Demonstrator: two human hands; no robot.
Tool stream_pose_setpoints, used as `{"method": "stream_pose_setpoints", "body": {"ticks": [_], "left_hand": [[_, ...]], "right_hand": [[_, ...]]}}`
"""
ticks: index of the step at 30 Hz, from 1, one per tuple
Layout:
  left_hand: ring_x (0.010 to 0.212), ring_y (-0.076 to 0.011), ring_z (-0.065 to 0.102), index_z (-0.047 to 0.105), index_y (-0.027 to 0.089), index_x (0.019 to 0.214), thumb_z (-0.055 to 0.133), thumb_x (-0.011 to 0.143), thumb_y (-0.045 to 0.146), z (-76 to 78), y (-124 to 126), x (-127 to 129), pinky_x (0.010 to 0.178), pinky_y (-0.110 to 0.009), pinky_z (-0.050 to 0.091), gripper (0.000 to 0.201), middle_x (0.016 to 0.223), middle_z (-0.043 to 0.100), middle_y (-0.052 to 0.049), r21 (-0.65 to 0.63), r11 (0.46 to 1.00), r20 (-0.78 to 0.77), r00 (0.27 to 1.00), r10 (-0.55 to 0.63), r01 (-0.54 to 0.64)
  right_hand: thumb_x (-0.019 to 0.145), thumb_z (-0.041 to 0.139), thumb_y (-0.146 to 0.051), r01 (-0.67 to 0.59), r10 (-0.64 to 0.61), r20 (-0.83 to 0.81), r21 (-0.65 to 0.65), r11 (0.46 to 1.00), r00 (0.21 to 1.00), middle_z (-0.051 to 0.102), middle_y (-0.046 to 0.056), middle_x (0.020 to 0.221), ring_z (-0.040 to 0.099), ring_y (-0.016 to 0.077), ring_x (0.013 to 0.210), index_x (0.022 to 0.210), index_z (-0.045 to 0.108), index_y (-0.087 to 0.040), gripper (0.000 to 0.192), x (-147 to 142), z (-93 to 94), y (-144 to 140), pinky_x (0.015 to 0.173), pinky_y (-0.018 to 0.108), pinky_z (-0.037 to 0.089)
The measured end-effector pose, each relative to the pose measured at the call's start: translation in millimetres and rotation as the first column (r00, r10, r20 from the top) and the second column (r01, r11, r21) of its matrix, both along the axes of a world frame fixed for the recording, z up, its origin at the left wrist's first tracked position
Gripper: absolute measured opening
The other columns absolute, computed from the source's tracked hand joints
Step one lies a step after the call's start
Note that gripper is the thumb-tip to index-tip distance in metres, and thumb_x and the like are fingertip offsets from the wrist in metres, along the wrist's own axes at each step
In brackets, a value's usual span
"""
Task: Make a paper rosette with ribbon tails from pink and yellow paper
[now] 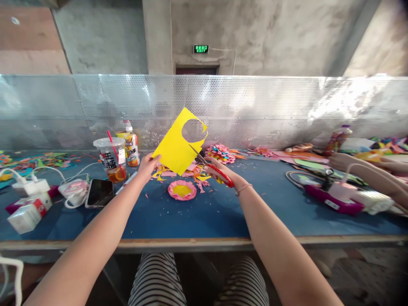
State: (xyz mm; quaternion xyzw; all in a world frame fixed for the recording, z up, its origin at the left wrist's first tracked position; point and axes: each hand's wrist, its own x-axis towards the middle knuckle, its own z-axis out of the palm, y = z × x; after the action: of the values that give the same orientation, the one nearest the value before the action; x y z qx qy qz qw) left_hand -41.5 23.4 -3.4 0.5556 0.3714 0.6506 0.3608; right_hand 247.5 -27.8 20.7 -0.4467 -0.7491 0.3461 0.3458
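Left hand: the left hand (147,165) is seen raised above the surface (197,212), its grip pinched on the lower left corner of the yellow sheet (177,148).
Yellow sheet: the sheet is held up tilted in the air between the two hands, above the paper scraps; a round hole is seen cut out near its upper right edge.
Right hand: the right hand (219,170) is wrapped around the red handles of the scissors (212,166), its grip closed on them.
Scissors: the blades are pointed up and to the left, and their tips are seen meeting the sheet's right edge, just below the hole; how far the blades are parted cannot be told.
Surface: a pink and yellow paper flower (182,189) is laid flat on the blue top, just below the hands, with pink and yellow scraps (191,173) scattered behind it.
Left side: a plastic cup with a red straw (111,159), a bottle (130,146) and a phone (100,192) are set well to the left of the sheet.
Right side: another person's forearms (366,174) are rested on the surface at the far right, beside a pink device (334,199).
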Motion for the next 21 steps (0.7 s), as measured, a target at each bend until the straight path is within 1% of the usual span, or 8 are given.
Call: {"method": "stream_pose_setpoints", "body": {"ticks": [4,9,13,15,18,21], "left_hand": [[0.037,-0.0051,0.035,0.055,0.016,0.072,0.064,0.065,0.039,-2.2,4.0,-3.6,0.04,-0.017,0.035,0.026,0.042,0.036,0.009,0.064,0.998,-0.053,0.999,0.014,-0.011],[0.036,-0.0053,0.036,0.057,0.015,0.069,0.064,0.065,0.039,-0.5,2.8,-3.8,0.038,-0.017,0.031,0.025,0.042,0.038,0.008,0.09,0.995,-0.099,0.994,0.053,-0.044],[0.036,-0.0054,0.037,0.06,0.014,0.071,0.067,0.061,0.038,2.5,0.0,-1.9,0.037,-0.017,0.028,0.026,0.042,0.04,0.007,0.049,0.997,-0.058,0.997,0.054,-0.051],[0.036,-0.0048,0.035,0.061,0.014,0.073,0.068,0.06,0.037,3.5,-0.4,-1.2,0.037,-0.017,0.028,0.028,0.044,0.043,0.007,0.05,0.997,-0.03,0.998,0.059,-0.057],[0.038,-0.0042,0.035,0.063,0.013,0.076,0.069,0.059,0.038,4.4,0.4,-1.2,0.038,-0.017,0.029,0.03,0.048,0.046,0.006,0.055,0.995,-0.004,0.997,0.078,-0.078],[0.041,-0.0047,0.037,0.062,0.013,0.075,0.069,0.059,0.039,4.0,2.1,-2.4,0.039,-0.017,0.031,0.031,0.05,0.047,0.005,0.05,0.995,-0.003,0.996,0.091,-0.091]], "right_hand": [[0.075,0.054,-0.049,-0.031,0.031,0.018,-0.003,1.0,0.999,0.044,-0.006,0.06,0.04,0.0076,0.052,0.129,0.031,-0.019,0.066,-3.6,0.7,-1.7,0.047,0.02,0.032],[0.074,0.055,-0.047,-0.04,0.04,0.002,-0.002,0.999,0.999,0.047,-0.005,0.062,0.042,0.0076,0.053,0.126,0.035,-0.019,0.062,-5.3,0.3,-1.3,0.047,0.02,0.034],[0.073,0.057,-0.046,-0.019,0.019,-0.01,0.004,1.0,1.0,0.051,-0.003,0.066,0.045,0.008,0.054,0.124,0.038,-0.018,0.06,-5.0,-0.7,1.0,0.049,0.02,0.037],[0.072,0.058,-0.046,0.0,0.0,0.0,0.006,1.0,1.0,0.052,-0.002,0.067,0.046,0.0083,0.055,0.122,0.041,-0.018,0.059,-4.6,-1.5,2.3,0.049,0.02,0.038],[0.071,0.058,-0.049,0.034,-0.034,0.035,0.007,0.999,0.999,0.054,-0.001,0.067,0.048,0.0089,0.055,0.121,0.043,-0.018,0.06,-3.8,-2.4,3.8,0.049,0.02,0.038],[0.07,0.059,-0.052,0.036,-0.037,0.056,0.016,0.999,0.998,0.056,0.0,0.07,0.049,0.0096,0.057,0.119,0.045,-0.018,0.062,-3.2,-3.0,4.7,0.049,0.02,0.038]]}}
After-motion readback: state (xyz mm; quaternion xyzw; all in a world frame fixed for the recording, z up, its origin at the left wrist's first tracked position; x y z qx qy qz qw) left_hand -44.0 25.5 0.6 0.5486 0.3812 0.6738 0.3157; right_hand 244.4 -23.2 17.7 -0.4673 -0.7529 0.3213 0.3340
